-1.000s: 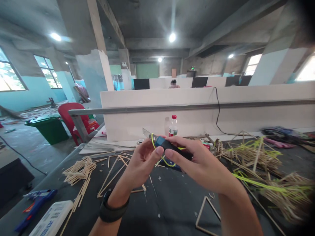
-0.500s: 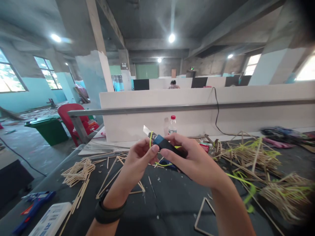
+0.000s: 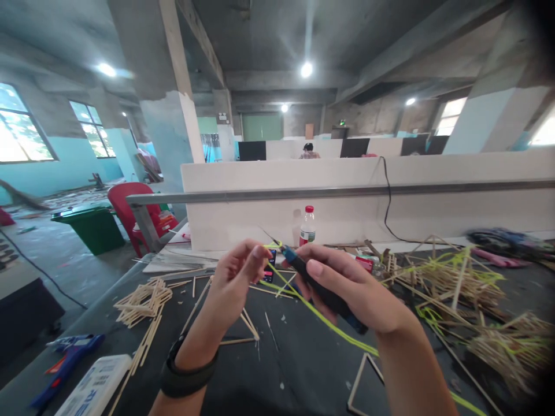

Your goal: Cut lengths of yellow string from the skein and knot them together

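Observation:
My right hand [image 3: 359, 283] is wrapped round the dark handle of a utility knife [image 3: 332, 296], its blade pointing up and to the left, seen nearly edge-on. Between the thumb and fingers of my left hand [image 3: 232, 280] is a yellow-green string [image 3: 333, 328]. A loop of the string passes by the base of the blade, and I cannot tell whether it touches the edge. From the hands, the string runs down to the right, partly hidden behind my right wrist. Behind my left fingers lies a phone [image 3: 269, 267] with its screen lit.
Thin wooden sticks [image 3: 145, 303] lie in a pile at left, near a blue glue gun [image 3: 71, 367] and a white box [image 3: 93, 386]. A red-capped bottle [image 3: 307, 230] stands by the partition [image 3: 243, 214]. Bundled sticks [image 3: 511, 346] and a stick frame [image 3: 359, 378] are at right.
The knife has turned from showing its blade flat to nearly edge-on, and my hands have moved slightly apart. The string now stretches out to the lower right.

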`<state>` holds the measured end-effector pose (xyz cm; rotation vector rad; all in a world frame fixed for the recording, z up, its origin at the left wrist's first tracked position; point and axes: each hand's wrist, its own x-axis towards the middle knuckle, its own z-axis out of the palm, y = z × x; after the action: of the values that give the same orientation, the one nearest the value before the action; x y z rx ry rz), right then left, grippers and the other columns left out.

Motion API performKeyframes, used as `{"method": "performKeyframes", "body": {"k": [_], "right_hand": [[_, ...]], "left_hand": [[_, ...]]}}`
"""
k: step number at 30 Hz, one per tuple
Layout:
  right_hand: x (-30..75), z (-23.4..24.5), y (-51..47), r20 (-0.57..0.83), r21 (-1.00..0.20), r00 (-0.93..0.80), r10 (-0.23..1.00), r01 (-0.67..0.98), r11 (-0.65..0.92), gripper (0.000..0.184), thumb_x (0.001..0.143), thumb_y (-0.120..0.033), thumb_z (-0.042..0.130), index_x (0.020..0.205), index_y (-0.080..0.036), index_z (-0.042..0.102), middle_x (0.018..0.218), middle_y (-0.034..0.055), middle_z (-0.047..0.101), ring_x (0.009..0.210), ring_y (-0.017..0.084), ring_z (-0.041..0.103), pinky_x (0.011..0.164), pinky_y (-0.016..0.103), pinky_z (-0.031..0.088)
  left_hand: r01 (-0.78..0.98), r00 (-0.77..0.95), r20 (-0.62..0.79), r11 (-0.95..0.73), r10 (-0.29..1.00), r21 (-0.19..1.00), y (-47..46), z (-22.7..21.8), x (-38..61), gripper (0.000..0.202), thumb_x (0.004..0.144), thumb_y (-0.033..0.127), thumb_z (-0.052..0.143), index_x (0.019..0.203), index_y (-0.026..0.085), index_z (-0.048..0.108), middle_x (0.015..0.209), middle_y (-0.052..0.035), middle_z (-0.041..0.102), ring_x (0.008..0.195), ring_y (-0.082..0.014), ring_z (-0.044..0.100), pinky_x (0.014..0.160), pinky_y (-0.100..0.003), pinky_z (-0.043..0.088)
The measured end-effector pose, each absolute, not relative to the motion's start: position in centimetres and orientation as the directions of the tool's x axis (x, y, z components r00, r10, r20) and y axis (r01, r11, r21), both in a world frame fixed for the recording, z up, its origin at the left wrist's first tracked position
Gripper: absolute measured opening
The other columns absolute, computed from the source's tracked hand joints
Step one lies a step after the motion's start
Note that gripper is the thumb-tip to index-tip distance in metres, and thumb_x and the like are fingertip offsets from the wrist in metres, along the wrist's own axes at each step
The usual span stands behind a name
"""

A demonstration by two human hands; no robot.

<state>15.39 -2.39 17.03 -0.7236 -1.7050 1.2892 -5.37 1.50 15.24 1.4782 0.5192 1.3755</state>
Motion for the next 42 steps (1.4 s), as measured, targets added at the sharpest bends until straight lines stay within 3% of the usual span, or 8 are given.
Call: {"method": "performKeyframes", "body": {"k": [4, 9, 12, 16, 20, 24, 29, 42], "right_hand": [[17.8, 17.1, -1.4, 0.297, -0.895, -0.279, 0.913, 0.251, 0.368, 0.038, 0.088, -0.049, 0.067, 0.116, -0.022, 0.063, 0.085, 0.0037, 0.064, 0.059, 0.011, 0.056, 0.046, 0.022, 0.044], [20.7, 15.9, 0.9, 0.252, -0.675, -0.248, 0.935, 0.648, 0.353, 0.047, 0.084, -0.058, 0.066, 0.115, -0.024, 0.07, 0.111, 0.0131, 0.069, 0.088, 0.026, 0.067, 0.068, 0.035, 0.054], [20.6, 13.2, 3.6, 0.011, -0.543, -0.29, 0.957, 0.802, 0.249, 0.047, 0.076, -0.06, 0.07, 0.105, -0.023, 0.076, 0.1, 0.0115, 0.072, 0.087, 0.028, 0.068, 0.071, 0.039, 0.054], [18.1, 8.4, 7.4, -0.499, -0.569, -0.299, 0.813, 0.821, -0.048, 0.041, 0.062, -0.046, 0.082, 0.095, -0.023, 0.075, 0.078, 0.0041, 0.073, 0.064, 0.02, 0.068, 0.059, 0.031, 0.054], [16.1, 5.9, 8.9, -0.594, -0.563, -0.319, 0.738, 0.82, -0.099, 0.023, 0.065, -0.038, 0.08, 0.076, -0.019, 0.074, 0.061, 0.0028, 0.069, 0.062, 0.021, 0.07, 0.057, 0.028, 0.055], [16.0, 8.5, 7.6, -0.39, -0.616, -0.286, 0.875, 0.787, -0.017, 0.038, 0.086, -0.051, 0.061, 0.075, -0.016, 0.072, 0.078, 0.0095, 0.073, 0.074, 0.021, 0.071, 0.066, 0.029, 0.053], [15.0, 14.6, 3.0, 0.283, -0.861, -0.383, 0.879, 0.303, 0.409, 0.047, 0.096, -0.057, 0.05, 0.119, -0.021, 0.067, 0.103, 0.0085, 0.071, 0.08, 0.016, 0.067, 0.063, 0.027, 0.047], [14.3, 15.8, 1.5, 0.386, -0.894, -0.244, 0.889, 0.14, 0.427, 0.035, 0.091, -0.048, 0.064, 0.072, -0.019, 0.061, 0.055, -0.004, 0.054, 0.049, 0.008, 0.039, 0.048, 0.025, 0.03]], "left_hand": [[-0.486, 0.104, 0.561, -0.45, 0.821, 0.749, 1.8, 16.3, -6.9, 0.021, 0.094, 0.036, 0.062, 0.082, 0.019, 0.066, 0.083, -0.002, 0.058, 0.082, -0.0125, 0.057, 0.08, -0.022, 0.049], [-0.668, 0.076, 0.521, -0.344, 0.85, 0.659, 0.9, 18.3, -10.2, 0.012, 0.094, 0.024, 0.061, 0.083, 0.019, 0.062, 0.054, 0.0073, 0.034, 0.049, -0.007, 0.04, 0.064, -0.021, 0.053], [-0.738, 0.13, 0.471, -0.232, 0.872, 0.634, 0.2, 19.0, -12.2, 0.01, 0.095, 0.02, 0.056, 0.085, 0.019, 0.057, 0.056, 0.0079, 0.028, 0.043, -0.0065, 0.024, 0.038, -0.015, 0.033], [-0.728, 0.17, 0.431, -0.182, 0.886, 0.661, -0.5, 19.5, -13.1, 0.013, 0.097, 0.018, 0.049, 0.084, 0.02, 0.054, 0.059, 0.0073, 0.024, 0.044, -0.0082, 0.018, 0.034, -0.019, 0.022], [-0.681, 0.217, 0.368, -0.13, 0.904, 0.72, -0.8, 19.5, -11.5, 0.013, 0.097, 0.02, 0.05, 0.084, 0.019, 0.054, 0.061, 0.0077, 0.02, 0.045, -0.0069, 0.017, 0.035, -0.017, 0.018], [-0.556, 0.28, 0.292, -0.094, 0.915, 0.826, -0.1, 18.5, -8.9, 0.016, 0.094, 0.032, 0.06, 0.086, 0.019, 0.055, 0.063, 0.0076, 0.022, 0.048, -0.0054, 0.021, 0.04, -0.015, 0.02], [-0.278, 0.43, 0.187, -0.068, 0.883, 0.958, 1.1, 16.4, -6.2, 0.03, 0.095, 0.046, 0.057, 0.084, 0.018, 0.053, 0.063, 0.0066, 0.031, 0.051, -0.0055, 0.026, 0.044, -0.017, 0.019], [0.143, 0.469, 0.275, -0.379, 0.84, 0.914, 1.1, 15.6, -5.1, 0.038, 0.095, 0.048, 0.053, 0.071, 0.019, 0.062, 0.063, 0.0004, 0.05, 0.056, -0.0116, 0.04, 0.05, -0.024, 0.03]]}}
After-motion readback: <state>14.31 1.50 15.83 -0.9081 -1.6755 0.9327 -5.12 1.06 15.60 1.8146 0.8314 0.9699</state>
